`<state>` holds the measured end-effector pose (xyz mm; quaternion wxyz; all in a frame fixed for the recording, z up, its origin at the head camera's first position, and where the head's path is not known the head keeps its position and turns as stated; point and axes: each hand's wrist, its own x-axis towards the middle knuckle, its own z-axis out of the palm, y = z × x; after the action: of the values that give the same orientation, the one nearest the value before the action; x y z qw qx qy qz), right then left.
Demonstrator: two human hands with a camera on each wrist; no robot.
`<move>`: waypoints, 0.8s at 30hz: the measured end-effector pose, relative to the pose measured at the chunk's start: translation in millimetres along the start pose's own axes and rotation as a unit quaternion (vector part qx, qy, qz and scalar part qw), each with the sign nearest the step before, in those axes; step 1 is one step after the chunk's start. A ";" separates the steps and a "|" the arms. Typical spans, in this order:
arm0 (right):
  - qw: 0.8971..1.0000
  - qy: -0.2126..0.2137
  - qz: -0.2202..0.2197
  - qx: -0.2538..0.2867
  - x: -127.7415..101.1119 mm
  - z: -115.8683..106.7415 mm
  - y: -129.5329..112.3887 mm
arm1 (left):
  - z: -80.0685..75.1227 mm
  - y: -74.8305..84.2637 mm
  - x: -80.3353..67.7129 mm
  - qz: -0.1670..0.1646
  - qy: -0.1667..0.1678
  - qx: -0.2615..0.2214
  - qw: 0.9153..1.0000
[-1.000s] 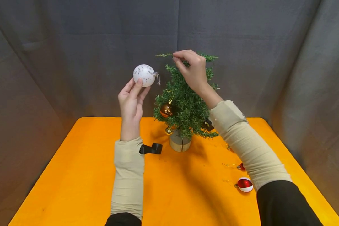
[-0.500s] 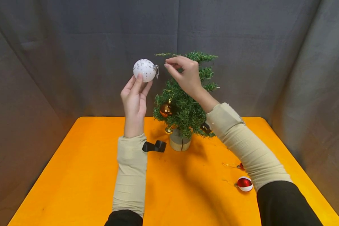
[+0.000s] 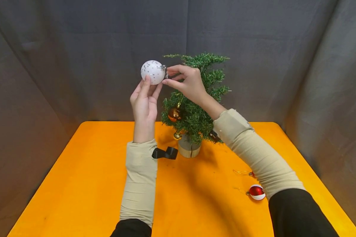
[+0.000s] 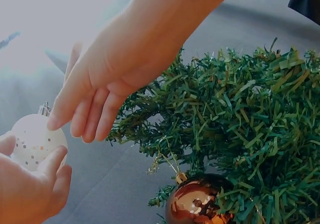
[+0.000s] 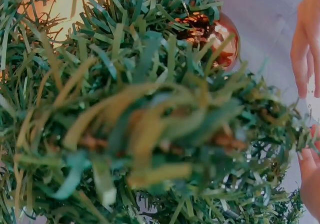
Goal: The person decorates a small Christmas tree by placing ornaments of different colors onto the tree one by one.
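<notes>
My left hand [image 3: 144,103] holds up a white bauble [image 3: 150,70] with silver specks, its thumb and fingers round the lower part. The bauble's silver cap points right. At that cap is my right hand [image 3: 187,81], its thumb and forefinger spread about the cap and its string; in the left wrist view its thumb tip overlaps the bauble [image 4: 31,136]. Whether it touches is unclear. Close behind the right hand stands a small artificial Christmas tree [image 3: 192,115] on a wooden base [image 3: 188,149]. A shiny amber bauble [image 3: 174,115] hangs on its left side.
A small gold bauble [image 3: 177,135] hangs low on the tree. On the orange tabletop [image 3: 92,171], a red and white bauble [image 3: 256,192] and a partly hidden red ornament [image 3: 253,174] lie beside the right forearm. Grey curtains [image 3: 106,65] enclose the back and sides.
My right hand has left the tree's upper left branch and come left and down to the bauble's cap. The left hand has raised the white bauble slightly and shifted it a little right.
</notes>
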<state>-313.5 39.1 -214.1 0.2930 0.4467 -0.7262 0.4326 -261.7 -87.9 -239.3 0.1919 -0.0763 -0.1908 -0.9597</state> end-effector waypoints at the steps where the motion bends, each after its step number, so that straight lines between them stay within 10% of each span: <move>1: 1.000 0.002 0.000 -0.002 0.2 0.4 0.1 | 0.1 -0.4 -0.4 0.000 0.000 0.000 1.000; 24: 0.999 0.032 -0.010 -0.028 0.0 -1.7 0.0 | -13.1 -2.6 -0.6 -0.007 0.018 0.009 1.000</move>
<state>-313.4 40.6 -213.3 0.3327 0.4318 -0.7237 0.4231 -263.1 -90.6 -252.3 0.1890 -0.0555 -0.1963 -0.9606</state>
